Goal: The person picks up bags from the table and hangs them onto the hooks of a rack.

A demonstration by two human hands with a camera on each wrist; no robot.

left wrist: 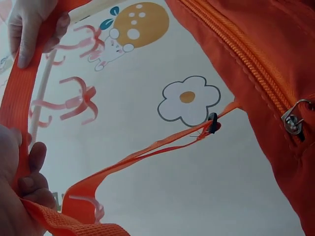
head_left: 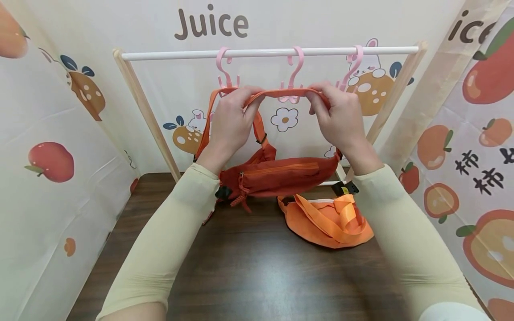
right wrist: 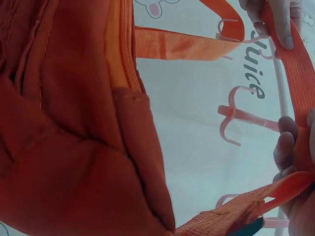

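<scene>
A dark red-orange waist bag [head_left: 285,178] with an orange zip hangs above the table by its orange strap [head_left: 281,93]. My left hand [head_left: 230,122] pinches the strap between thumb and fingers near the left pink hook [head_left: 223,67]. A loop of the strap lies over that hook's prongs, as the right wrist view also shows. Further along, my right hand [head_left: 341,113] pinches the same strap, level with the left. Between the hands the strap runs in front of the middle pink hook [head_left: 298,67]. The bag's zip pull [left wrist: 294,124] shows in the left wrist view.
The pink hooks hang on a white rail [head_left: 172,55] with wooden legs. A lighter orange waist bag [head_left: 297,223] lies on the dark wooden table [head_left: 241,267], below my right forearm. The right pink hook [head_left: 355,64] is behind my right hand. Fruit-printed sheets surround the table.
</scene>
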